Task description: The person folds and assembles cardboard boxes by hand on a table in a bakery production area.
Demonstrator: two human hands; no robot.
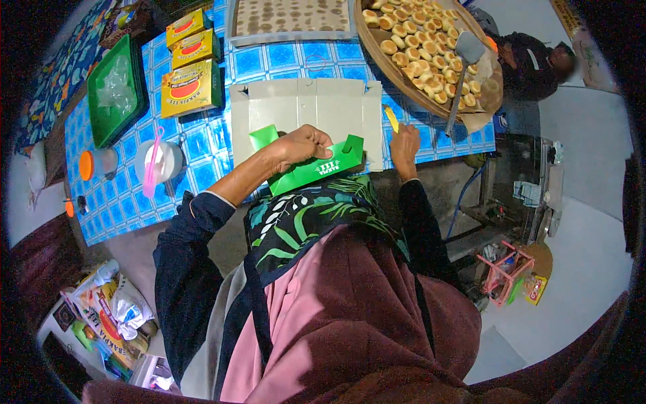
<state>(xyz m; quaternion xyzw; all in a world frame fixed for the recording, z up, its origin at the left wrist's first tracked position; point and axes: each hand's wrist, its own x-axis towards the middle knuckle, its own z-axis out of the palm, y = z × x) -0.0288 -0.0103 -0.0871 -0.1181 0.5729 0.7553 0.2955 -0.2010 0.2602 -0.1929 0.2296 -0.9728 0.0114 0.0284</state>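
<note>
Near the table's front edge, my left hand (pixel 303 144) is closed on a green cardboard box (pixel 313 175) with raised side flaps. Its fingers curl over the top edge, and part of the box is hidden behind hand and wrist. Under and beyond it lies a flat, unfolded carton (pixel 272 104), grey side up, with creases and notched edges. My right hand (pixel 406 148) is a little to the right, past the carton's edge, closed around a slim yellow tool (pixel 391 118) that looks like a cutter knife. Its tip points away and left.
A round tray (pixel 370 50) of small baked buns, with a metal spatula (pixel 464 71) across its rim, stands far right. A rectangular tray (pixel 291 38) is at the back. Yellow boxes (pixel 191 88), a green tray (pixel 128 128) and a white bowl (pixel 173 158) stand left. Someone (pixel 531 64) is beyond.
</note>
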